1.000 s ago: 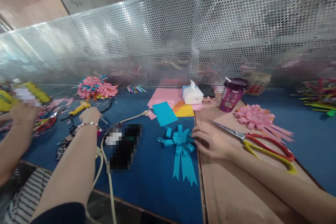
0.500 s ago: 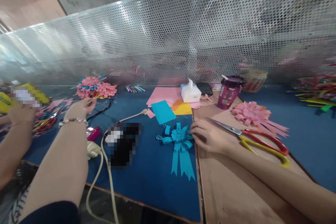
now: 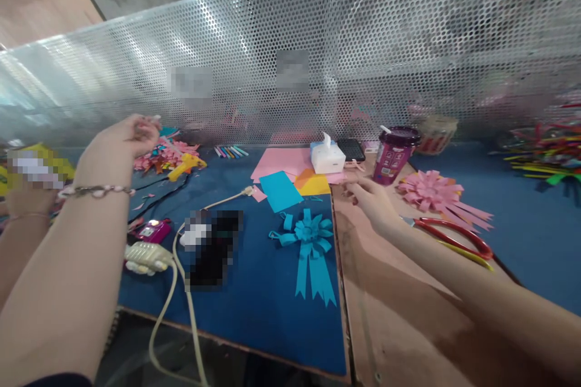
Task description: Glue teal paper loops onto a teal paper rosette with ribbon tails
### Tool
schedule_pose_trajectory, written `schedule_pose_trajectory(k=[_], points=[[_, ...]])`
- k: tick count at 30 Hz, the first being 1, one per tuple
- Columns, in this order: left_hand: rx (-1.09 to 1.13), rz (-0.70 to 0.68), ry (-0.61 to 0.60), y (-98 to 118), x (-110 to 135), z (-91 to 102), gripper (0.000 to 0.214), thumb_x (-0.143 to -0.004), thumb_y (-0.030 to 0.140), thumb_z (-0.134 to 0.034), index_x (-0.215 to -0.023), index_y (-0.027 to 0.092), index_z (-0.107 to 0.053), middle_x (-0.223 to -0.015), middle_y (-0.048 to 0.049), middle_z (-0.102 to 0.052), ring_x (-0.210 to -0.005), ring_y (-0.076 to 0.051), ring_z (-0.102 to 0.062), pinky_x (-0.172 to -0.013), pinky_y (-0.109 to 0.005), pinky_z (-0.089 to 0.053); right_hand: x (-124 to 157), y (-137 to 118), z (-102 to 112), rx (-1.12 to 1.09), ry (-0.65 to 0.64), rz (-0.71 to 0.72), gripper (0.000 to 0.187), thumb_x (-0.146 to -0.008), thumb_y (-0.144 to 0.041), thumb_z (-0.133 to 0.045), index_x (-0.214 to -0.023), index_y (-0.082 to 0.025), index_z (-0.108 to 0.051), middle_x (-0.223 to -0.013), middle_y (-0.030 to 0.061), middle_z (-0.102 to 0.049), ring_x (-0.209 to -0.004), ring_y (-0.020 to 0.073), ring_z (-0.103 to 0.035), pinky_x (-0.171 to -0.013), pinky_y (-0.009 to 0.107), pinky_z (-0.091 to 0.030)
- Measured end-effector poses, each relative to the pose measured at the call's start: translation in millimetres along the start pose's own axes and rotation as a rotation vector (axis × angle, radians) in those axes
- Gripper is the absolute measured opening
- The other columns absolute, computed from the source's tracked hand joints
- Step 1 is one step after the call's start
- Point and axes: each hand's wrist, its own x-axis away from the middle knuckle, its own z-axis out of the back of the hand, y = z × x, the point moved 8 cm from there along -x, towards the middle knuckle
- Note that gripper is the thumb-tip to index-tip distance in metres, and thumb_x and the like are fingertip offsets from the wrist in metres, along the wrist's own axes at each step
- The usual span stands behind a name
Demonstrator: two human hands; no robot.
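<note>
My left hand (image 3: pixel 122 136) is raised above the blue mat, a bead bracelet on its wrist. Its fingers are curled round something small that I cannot make out. Just beyond it lie a yellow glue gun (image 3: pixel 187 163) and a heap of pink paper flowers (image 3: pixel 166 154). My right hand (image 3: pixel 370 198) reaches forward over the brown board, fingers stretched out and holding nothing, above the blades of the red-and-yellow scissors (image 3: pixel 454 239). A blue paper ribbon flower (image 3: pixel 311 236) lies on the mat left of that hand.
Purple cup (image 3: pixel 393 154), white tissue box (image 3: pixel 327 157), phone (image 3: pixel 351 148), pink paper flower (image 3: pixel 431 190), and blue (image 3: pixel 279 190), pink (image 3: pixel 284 163) and orange (image 3: pixel 313 182) sheets lie ahead. A white cable (image 3: pixel 181 290), plug (image 3: pixel 145 257) and pink lighter (image 3: pixel 152 230) sit near. Another person's hand (image 3: pixel 22 196) is at the far left.
My left hand rose from the mat near the glue gun to chest height. My right hand left the blue ribbon flower and moved forward towards the cup.
</note>
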Motion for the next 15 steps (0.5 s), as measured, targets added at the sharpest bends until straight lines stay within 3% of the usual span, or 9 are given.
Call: schedule_pose_trajectory(k=[2, 5, 9, 12, 15], points=[[0.041, 0.054, -0.091, 8, 7, -28.9, 0.035, -0.096, 0.000, -0.017, -0.086, -0.002, -0.050, -0.065, 0.0063, -0.040, -0.051, 0.005, -0.040, -0.052, -0.007, -0.031, 0, -7, -16, -0.087, -0.044, -0.052, 0.018, -0.074, -0.028, -0.053, -0.082, -0.016, -0.063, -0.079, 0.0058, -0.063, -0.068, 0.0159, -0.057, -0.052, 0.026, -0.041], [0.104, 0.098, -0.221, 28, 26, -78.9, 0.030, -0.092, -0.001, -0.020, -0.077, 0.001, -0.046, -0.062, 0.0084, -0.029, -0.047, 0.009, -0.029, -0.051, -0.005, -0.015, 11, -26, -60, -0.235, -0.200, -0.114, 0.018, -0.072, -0.022, -0.053, -0.088, -0.016, -0.060, -0.087, 0.0080, -0.064, -0.073, 0.0168, -0.061, -0.056, 0.027, -0.047], [0.176, 0.095, -0.347, 63, 59, -132.3, 0.019, -0.090, 0.006, -0.031, -0.087, 0.000, -0.049, -0.065, 0.0089, -0.030, -0.049, 0.009, -0.033, -0.053, -0.012, -0.013, 27, -55, -139, -0.396, -0.426, -0.127, 0.016, -0.078, -0.018, -0.046, -0.093, -0.016, -0.051, -0.085, 0.0092, -0.063, -0.076, 0.0179, -0.064, -0.069, 0.036, -0.055], [0.237, 0.082, -0.400, 88, 79, -158.5, 0.020, -0.090, 0.010, -0.033, -0.091, 0.000, -0.050, -0.067, 0.0091, -0.031, -0.049, 0.010, -0.036, -0.054, -0.014, -0.012, 26, -69, -196, -0.436, -0.532, -0.077, 0.013, -0.087, -0.021, -0.035, -0.081, -0.018, -0.046, -0.079, 0.0094, -0.058, -0.075, 0.0171, -0.062, -0.072, 0.038, -0.054], [0.381, 0.101, -0.435, 105, 94, -180.4, 0.020, -0.089, 0.009, -0.033, -0.088, 0.001, -0.051, -0.062, 0.0091, -0.033, -0.047, 0.007, -0.040, -0.052, -0.012, -0.014, 15, -82, -238, -0.435, -0.612, 0.064, 0.013, -0.092, -0.029, -0.039, -0.088, -0.020, -0.047, -0.079, 0.0057, -0.053, -0.074, 0.0162, -0.059, -0.072, 0.038, -0.053]])
